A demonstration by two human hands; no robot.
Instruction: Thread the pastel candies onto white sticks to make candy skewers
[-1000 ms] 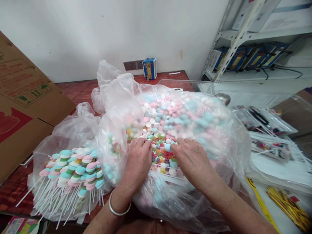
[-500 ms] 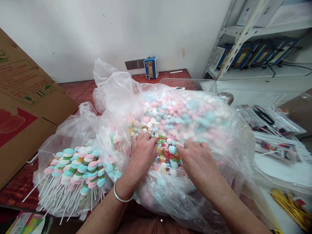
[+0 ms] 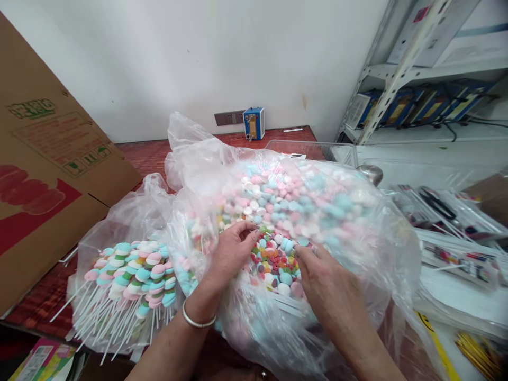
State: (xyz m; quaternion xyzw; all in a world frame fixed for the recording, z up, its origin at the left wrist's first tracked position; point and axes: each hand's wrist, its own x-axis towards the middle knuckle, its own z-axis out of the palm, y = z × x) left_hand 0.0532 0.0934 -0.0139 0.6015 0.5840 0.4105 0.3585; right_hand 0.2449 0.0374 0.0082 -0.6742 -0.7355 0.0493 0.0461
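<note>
Your left hand (image 3: pixel 236 251) is hovering at the near left edge of the loose candies (image 3: pixel 273 259), thumb and fingertips set narrow beside green pieces; I cannot tell whether it is pinching one. You are wearing a silver bangle (image 3: pixel 195 322) on that wrist. Your right hand (image 3: pixel 325 278) is holding a blue candy (image 3: pixel 286 245), its thumb and fingers narrow at the right side of the piece; I cannot tell whether a stick is running through it.

The candies are lying in a big clear plastic bag (image 3: pixel 254 328) between and beyond your hands, with red, orange and green ones gathering nearest you and pink, blue and white ones spreading behind. White sticks (image 3: pixel 289 304) are lying just below the bright pieces.

On your left, candy skewers (image 3: pixel 138 272) are resting in a heap on another plastic bag (image 3: pixel 115 225), their sticks pointing toward you. A cardboard box (image 3: pixel 59 159) is standing farther left on the red table (image 3: pixel 138 153). A small blue machine (image 3: pixel 254 124) is standing by the wall, and yellow ties (image 3: pixel 478 353) are lying at your far right.
</note>
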